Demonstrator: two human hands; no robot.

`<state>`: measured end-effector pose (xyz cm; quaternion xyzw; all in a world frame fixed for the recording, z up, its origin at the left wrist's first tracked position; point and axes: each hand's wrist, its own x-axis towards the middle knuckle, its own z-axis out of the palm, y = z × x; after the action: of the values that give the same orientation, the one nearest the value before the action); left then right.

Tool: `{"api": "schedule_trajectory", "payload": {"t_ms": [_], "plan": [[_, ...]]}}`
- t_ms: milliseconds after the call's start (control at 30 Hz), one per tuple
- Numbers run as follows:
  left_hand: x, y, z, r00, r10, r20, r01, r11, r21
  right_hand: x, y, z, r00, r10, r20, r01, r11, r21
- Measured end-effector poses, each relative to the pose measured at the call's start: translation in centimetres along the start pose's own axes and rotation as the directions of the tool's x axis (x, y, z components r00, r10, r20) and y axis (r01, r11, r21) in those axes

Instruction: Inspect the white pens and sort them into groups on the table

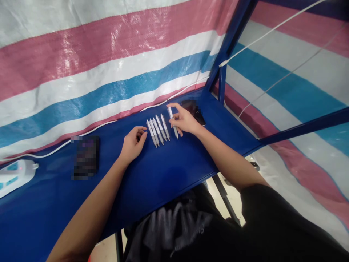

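Note:
Several white pens with grey grips (pixel 158 131) lie side by side in a slanted row on the blue table. Just right of the row, my right hand (pixel 185 119) holds one more pen (pixel 171 113), its tip pointing down toward the tabletop. My thumb and fingers are closed around its barrel. Beside the left end of the row rests my left hand (pixel 133 142), its fingers loosely curled and the thumb apart from the index finger. I see nothing in it, though its palm is partly hidden.
A dark, blurred-out flat object (pixel 86 157) lies left of my left hand. Farther left is a white power strip (pixel 19 176). Behind my right hand sits another dark object (pixel 192 107). A white cable (pixel 103 125) runs along the back edge, before a striped plastic sheet (pixel 109 83).

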<state>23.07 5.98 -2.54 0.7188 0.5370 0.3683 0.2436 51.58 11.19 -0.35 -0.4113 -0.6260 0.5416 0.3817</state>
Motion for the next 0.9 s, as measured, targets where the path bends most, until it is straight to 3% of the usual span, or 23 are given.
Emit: {"api": "schedule_trajectory", "payload": {"t_ms": [267, 400, 900], "plan": [[-0.14, -0.12, 0.12, 0.997, 0.074, 0.031, -0.076, 0.996, 0.055, -0.02, -0.12, 0.05, 0.998, 0.046, -0.032, -0.047, 0.999, -0.017], [-0.17, -0.05, 0.03, 0.995, 0.084, 0.046, -0.087, 0.993, 0.074, -0.09, -0.29, 0.06, 0.997, 0.078, 0.006, -0.078, 0.997, 0.008], [-0.19, 0.45, -0.08, 0.992, 0.110, 0.065, -0.118, 0.985, 0.130, -0.09, -0.39, -0.20, 0.998, 0.065, -0.010, -0.065, 0.997, -0.048]]}}
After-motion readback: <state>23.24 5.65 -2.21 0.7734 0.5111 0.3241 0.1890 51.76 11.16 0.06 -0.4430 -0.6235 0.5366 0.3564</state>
